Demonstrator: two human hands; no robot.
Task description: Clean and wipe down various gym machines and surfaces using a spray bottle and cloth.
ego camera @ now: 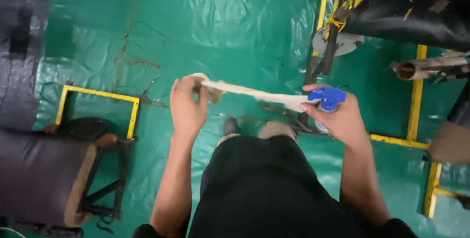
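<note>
Cloth stretched between two hands above the green floor.
From the head view, the left hand (187, 105) pinches one end of a soft, light cloth (254, 94); the right hand (338, 118) closes its fingers on the other end and a blue-capped spray bottle (327, 102), probably slippery.

Bright, even light falls from above, throwing broad white glare patches across the wrinkled green floor (235, 18). Shadows are soft and short. The whole frame is slightly soft, the left edge is dark and blocky, and straight lines bend toward the corners.
</note>
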